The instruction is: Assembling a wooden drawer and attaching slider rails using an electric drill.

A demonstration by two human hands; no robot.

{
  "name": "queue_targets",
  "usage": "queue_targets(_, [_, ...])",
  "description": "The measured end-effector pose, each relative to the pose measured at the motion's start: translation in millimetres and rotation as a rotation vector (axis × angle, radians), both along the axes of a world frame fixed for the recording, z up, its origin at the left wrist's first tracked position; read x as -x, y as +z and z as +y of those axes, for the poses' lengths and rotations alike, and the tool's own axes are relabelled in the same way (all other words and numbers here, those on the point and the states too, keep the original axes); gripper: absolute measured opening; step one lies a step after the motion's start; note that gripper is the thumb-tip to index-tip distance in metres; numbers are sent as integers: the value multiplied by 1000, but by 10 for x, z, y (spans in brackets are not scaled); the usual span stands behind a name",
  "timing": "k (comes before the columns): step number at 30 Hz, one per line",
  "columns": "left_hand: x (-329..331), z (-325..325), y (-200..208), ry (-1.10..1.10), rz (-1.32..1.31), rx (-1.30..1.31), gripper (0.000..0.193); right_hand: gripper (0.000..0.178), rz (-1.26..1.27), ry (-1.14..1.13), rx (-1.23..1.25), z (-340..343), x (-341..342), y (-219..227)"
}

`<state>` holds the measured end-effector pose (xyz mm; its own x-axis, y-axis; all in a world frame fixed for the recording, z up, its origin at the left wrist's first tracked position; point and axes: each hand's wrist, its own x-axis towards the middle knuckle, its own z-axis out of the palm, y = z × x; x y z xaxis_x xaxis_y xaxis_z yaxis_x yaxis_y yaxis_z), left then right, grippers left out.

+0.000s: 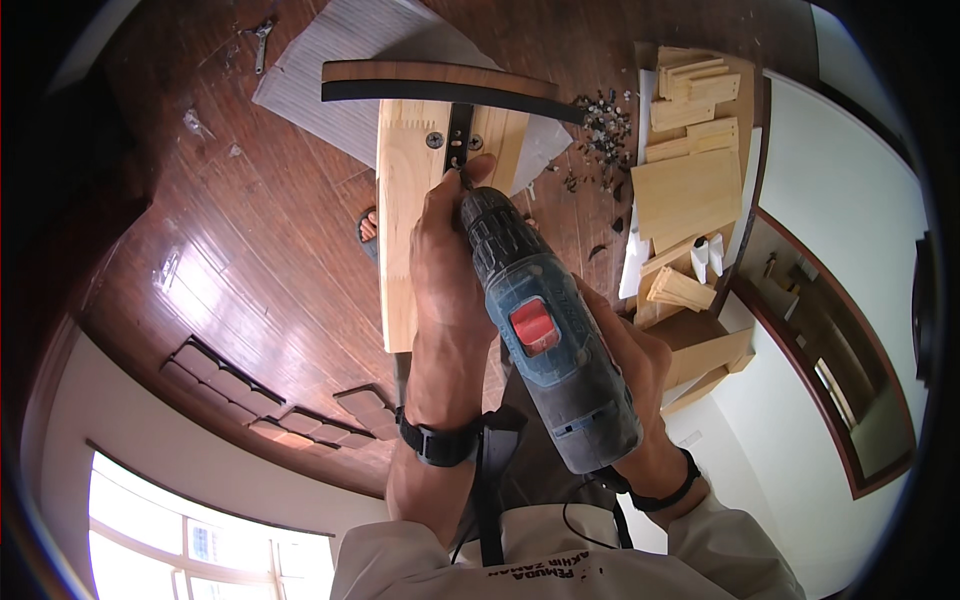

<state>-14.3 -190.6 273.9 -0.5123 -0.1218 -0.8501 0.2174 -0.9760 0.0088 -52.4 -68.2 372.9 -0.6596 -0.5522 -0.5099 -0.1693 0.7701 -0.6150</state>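
My right hand [635,350] is wrapped round a blue and black cordless drill [545,320] with a red switch on top. The drill's front end points at a narrow black slotted metal strip [460,130] lying on a pale wooden board [400,220]. Beside the drill's tip, my left hand [440,250] has its fingers closed at the near end of the strip; what they pinch, if anything, is hidden. Two dark round screw heads [434,141] flank the strip. Across the board's far end runs a long brown and black bar [440,80].
Small loose hardware [605,130] is scattered on the brown wooden floor [260,200]. Pale wooden pieces [690,195] are stacked at right. A wrench [262,50] lies far left, and dark framed panels [225,380] at near left. A sandalled foot [367,228] shows beside the board.
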Motion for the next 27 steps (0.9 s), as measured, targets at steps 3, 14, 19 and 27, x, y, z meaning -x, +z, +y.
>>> queue_targets(3, [16, 3, 2, -22, -18, 50, 35, 65, 6, -4, -9, -10, 12, 5])
queue_targets(14, [-202, -50, -7, -249, -166, 280, 35, 54, -54, -24, -38, -234, 86, 115])
queue_targets(19, [-1210, -53, -172, -588, -459, 1173, 53, 45, -93, -52, -17, -274, 175, 151])
queue_targets(27, [-1942, 99, -484, -1353, -483, 1502, 95, 43, -118, -35, -34, -250, 178, 148])
